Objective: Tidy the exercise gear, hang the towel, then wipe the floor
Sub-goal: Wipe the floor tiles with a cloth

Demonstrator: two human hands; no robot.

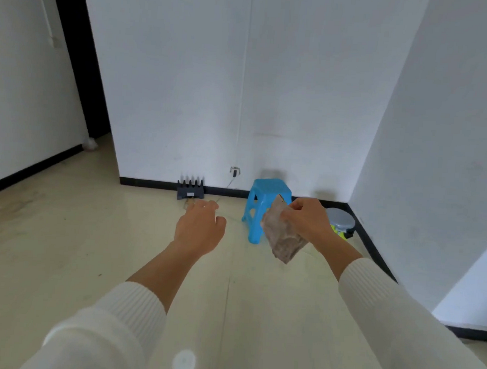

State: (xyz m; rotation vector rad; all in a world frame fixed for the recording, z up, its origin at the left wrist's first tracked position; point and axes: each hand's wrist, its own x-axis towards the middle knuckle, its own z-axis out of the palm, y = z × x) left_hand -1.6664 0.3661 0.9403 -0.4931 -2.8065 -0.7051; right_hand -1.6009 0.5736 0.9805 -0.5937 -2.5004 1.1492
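The one view looks from head height, forward and down over the floor (61, 258) toward a white wall (185, 95) and a corner (349, 203) at right, with a stool (270, 186) well off. Both arms (157, 264) enter from the bottom edge, left hand (198, 230) and right hand (308, 219), this one pinching a cloth (283, 238), close at mid-frame. Bowed, soft edges suggest a wide lens.

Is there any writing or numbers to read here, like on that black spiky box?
No readable text anywhere.
Black box by the wall: small pale label, too blurred to read.
Blue stool, cloth in the right hand: no writing shows.
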